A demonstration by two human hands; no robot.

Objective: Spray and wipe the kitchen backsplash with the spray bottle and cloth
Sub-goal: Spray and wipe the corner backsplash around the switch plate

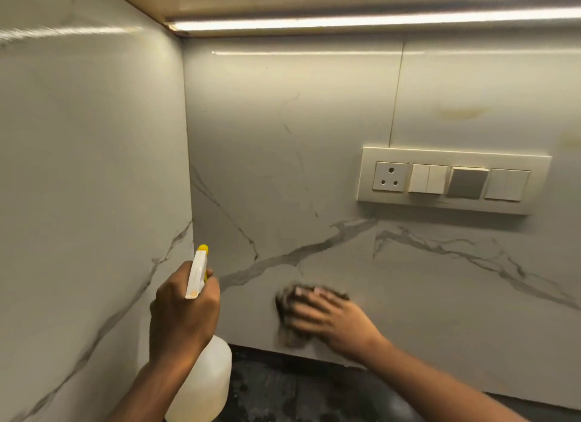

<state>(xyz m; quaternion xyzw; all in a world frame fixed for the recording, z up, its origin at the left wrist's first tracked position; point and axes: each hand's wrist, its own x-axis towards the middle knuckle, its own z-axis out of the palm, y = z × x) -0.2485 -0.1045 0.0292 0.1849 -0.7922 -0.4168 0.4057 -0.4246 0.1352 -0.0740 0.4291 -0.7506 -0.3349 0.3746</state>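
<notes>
Cloth (286, 316) is blurring, mostly hiding under right hand (330, 319), whose straight fingers (306, 295) are pressing it on backsplash (283, 170). Left hand (182, 311) is clenching round spray bottle (207, 380) neck, hiding trigger.

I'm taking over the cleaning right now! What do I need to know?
Left hand grips the spray bottle by its neck, near the corner.
Right hand presses the cloth flat against the backsplash, low down by the counter.
Done: wiping is under way low on the wall; how much is clean, I cannot tell.
Left: yellowish marks above the switch panel, probably the rest too.
</notes>
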